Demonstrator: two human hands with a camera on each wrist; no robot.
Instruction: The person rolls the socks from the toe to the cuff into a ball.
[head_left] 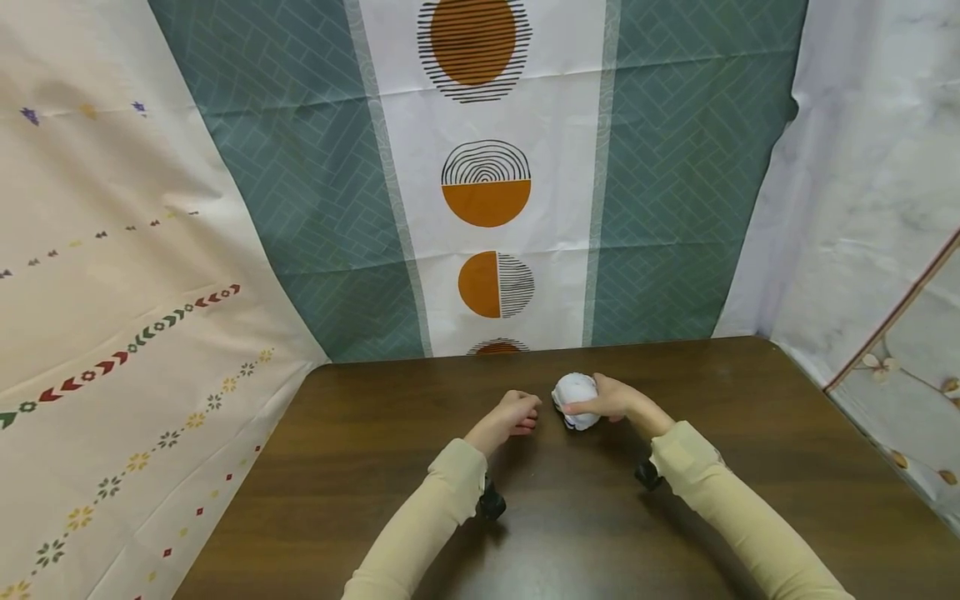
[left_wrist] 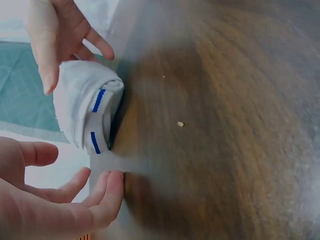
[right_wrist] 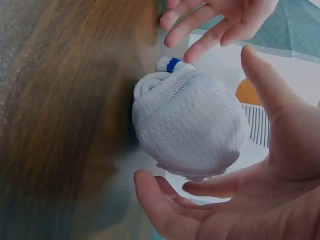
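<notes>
A white knitted bundle (head_left: 574, 398), which looks like rolled-up socks, sits on the brown table toward its back edge. Blue stripes mark its folded cuff (left_wrist: 101, 100) in the left wrist view. My right hand (head_left: 613, 398) is beside the bundle on its right, thumb and fingers spread around it. In the right wrist view, gaps show between that hand and the knit (right_wrist: 192, 122). To the left of the bundle is my left hand (head_left: 516, 412), its fingers loosely bent and holding nothing, a small distance from the roll.
The wooden table (head_left: 375, 483) ends at a patterned curtain (head_left: 487, 200) behind. Cream cloth (head_left: 135, 333) hangs along the left side and marbled cloth (head_left: 862, 208) along the right. A tiny pale crumb (left_wrist: 180, 124) lies on the wood.
</notes>
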